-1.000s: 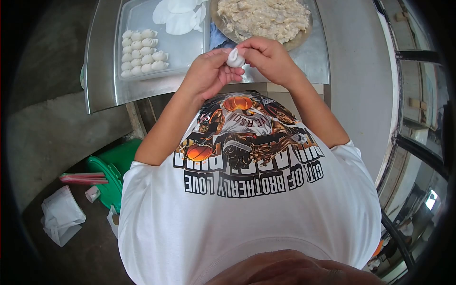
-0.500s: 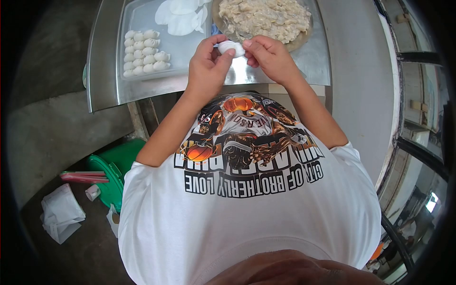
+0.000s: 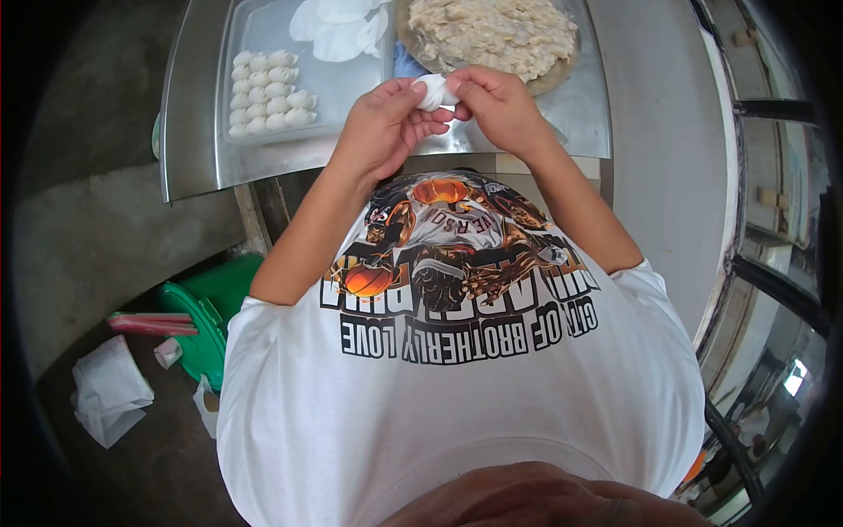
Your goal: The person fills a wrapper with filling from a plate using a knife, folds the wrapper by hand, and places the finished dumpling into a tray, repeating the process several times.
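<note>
Closest to me, over the white printed shirt [image 3: 457, 369], both forearms reach forward and meet just at the near edge of the steel table [image 3: 580, 105]. The left hand [image 3: 386, 127] and the right hand [image 3: 502, 110] pinch one small white dumpling [image 3: 435, 90] between them. The fingertips are closed on the dough, the other fingers are curled, and neither hand has anything else in it. The dumpling is in the air above the table edge and rests on nothing. I think the main risk is here: if the fingers press too hard, the thin skin can tear or filling can squeeze out, and I cannot see whether the seam is closed all along. If one hand loosens carelessly, the piece can drop, and so near the edge it may fall past the table to the floor. Further away, the clear tray [image 3: 338, 88] holds rows of finished dumplings [image 3: 268, 92] that touch each other, so a rough placing could dent them or make them stick. Behind lie loose wrappers [image 3: 338, 31] and the bowl [image 3: 558, 70] of filling [image 3: 487, 31].
</note>
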